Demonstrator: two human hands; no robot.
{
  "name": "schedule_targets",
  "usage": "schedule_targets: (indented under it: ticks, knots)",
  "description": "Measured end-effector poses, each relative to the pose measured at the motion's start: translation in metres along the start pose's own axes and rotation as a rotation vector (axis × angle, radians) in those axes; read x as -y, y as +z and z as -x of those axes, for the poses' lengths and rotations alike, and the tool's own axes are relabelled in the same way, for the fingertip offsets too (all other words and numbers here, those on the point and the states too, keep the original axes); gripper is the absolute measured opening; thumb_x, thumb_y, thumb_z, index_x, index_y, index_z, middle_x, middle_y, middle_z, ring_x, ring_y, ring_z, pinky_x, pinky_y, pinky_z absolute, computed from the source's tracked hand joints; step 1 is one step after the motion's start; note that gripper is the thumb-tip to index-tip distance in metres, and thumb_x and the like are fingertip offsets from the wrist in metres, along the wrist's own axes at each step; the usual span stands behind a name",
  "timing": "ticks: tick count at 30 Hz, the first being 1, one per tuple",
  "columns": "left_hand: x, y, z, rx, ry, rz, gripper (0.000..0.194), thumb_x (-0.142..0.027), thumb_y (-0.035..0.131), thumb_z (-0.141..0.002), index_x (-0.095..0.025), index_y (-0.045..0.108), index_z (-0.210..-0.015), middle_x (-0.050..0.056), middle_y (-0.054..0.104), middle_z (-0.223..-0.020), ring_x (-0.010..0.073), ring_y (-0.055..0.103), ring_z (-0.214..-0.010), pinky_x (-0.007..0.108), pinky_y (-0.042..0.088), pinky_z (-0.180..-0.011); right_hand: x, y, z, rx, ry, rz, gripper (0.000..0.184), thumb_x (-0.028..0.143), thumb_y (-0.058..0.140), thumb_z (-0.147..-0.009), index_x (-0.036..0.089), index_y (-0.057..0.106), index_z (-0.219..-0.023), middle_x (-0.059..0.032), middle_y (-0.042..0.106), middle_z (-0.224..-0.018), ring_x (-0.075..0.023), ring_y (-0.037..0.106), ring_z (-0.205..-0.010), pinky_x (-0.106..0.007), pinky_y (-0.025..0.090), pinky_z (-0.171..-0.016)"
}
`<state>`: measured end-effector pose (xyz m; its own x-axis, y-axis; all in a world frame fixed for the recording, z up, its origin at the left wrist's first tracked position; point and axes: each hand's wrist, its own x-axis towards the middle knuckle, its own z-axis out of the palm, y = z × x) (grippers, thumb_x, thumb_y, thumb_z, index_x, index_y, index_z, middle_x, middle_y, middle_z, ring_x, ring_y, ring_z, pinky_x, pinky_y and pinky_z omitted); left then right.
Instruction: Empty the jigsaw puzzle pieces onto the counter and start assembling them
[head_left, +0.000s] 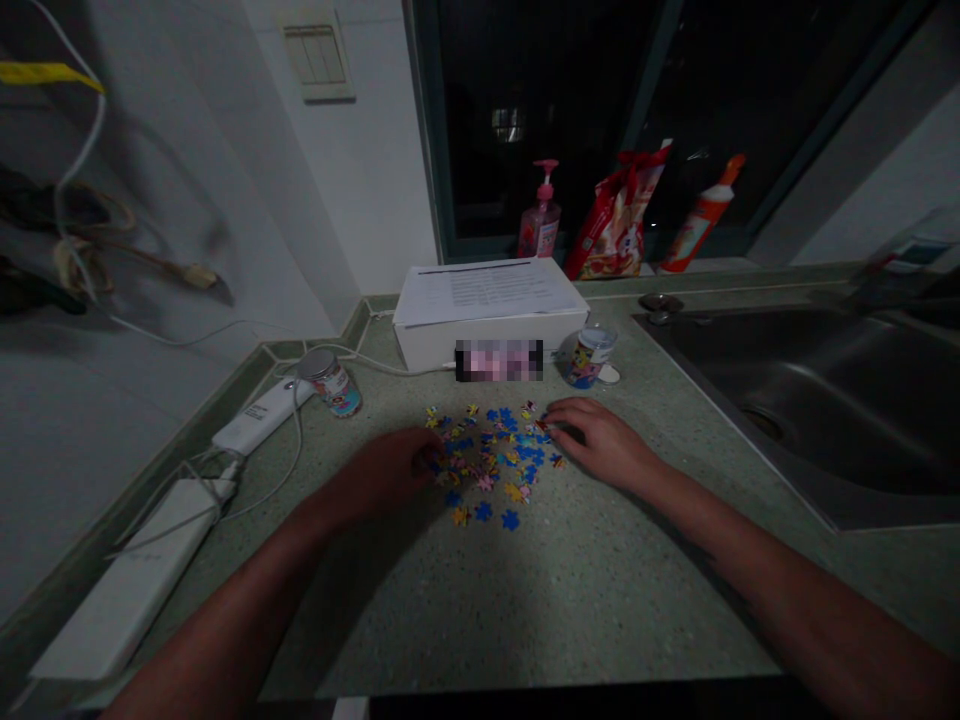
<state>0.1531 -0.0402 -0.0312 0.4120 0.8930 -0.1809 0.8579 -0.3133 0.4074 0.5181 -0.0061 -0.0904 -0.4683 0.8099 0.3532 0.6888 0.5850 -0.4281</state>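
Observation:
Several small coloured jigsaw pieces (491,455) lie scattered on the speckled green counter (525,590) between my hands. My left hand (390,468) rests at the left edge of the pile, fingers curled inward onto the pieces. My right hand (600,440) lies at the right edge, its fingers bent and pinched on pieces near the pile's top right. What each hand grips is too small and dim to name.
A white box (487,310) stands behind the pile. A small tin (332,382) lies on its side at left and another tin (589,355) stands at right. Power strips (135,580) and cables line the left wall. A steel sink (817,400) sits at right. Bottles stand on the sill.

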Motion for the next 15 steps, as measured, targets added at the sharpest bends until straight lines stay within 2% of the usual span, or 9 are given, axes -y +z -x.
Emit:
schedule_targets:
  ticks: [6,9,12,15]
  knots:
    - [0.020,-0.021,0.002,-0.017,-0.189,-0.249,0.030,-0.019,0.060,-0.088,-0.022,0.074,-0.115,0.010,0.080,-0.117,0.0313,0.075,-0.105,0.038,0.053,-0.084,0.001,-0.002,-0.001,0.028,-0.008,0.006,0.023,0.024,0.059,-0.104,0.023,0.078,-0.117,-0.0120,0.077,-0.122,-0.0293,0.071,-0.118,-0.052,0.058,-0.105]
    - [0.027,-0.026,0.003,0.034,-0.252,-0.325,0.024,-0.020,0.060,-0.089,-0.021,0.074,-0.109,0.012,0.080,-0.112,0.0326,0.076,-0.101,0.038,0.051,-0.078,0.000,-0.001,0.000,0.028,-0.012,0.013,0.023,0.024,0.059,-0.104,0.023,0.078,-0.117,-0.0117,0.077,-0.124,-0.0293,0.071,-0.118,-0.053,0.057,-0.106]
    - [0.028,-0.024,0.004,0.054,-0.229,-0.337,0.023,-0.022,0.060,-0.090,-0.021,0.074,-0.108,0.012,0.079,-0.113,0.0321,0.075,-0.102,0.038,0.051,-0.079,-0.001,0.000,0.000,0.015,-0.013,0.016,0.023,0.024,0.060,-0.103,0.024,0.078,-0.116,-0.0113,0.077,-0.124,-0.0292,0.071,-0.118,-0.052,0.058,-0.105]
    - [0.020,-0.019,0.004,0.000,-0.167,-0.312,0.023,-0.025,0.059,-0.093,-0.021,0.074,-0.110,0.012,0.078,-0.114,0.0304,0.074,-0.102,0.038,0.051,-0.083,0.000,-0.001,0.000,0.006,-0.011,0.017,0.022,0.025,0.060,-0.103,0.025,0.079,-0.115,-0.0107,0.077,-0.122,-0.0288,0.071,-0.117,-0.052,0.059,-0.105]
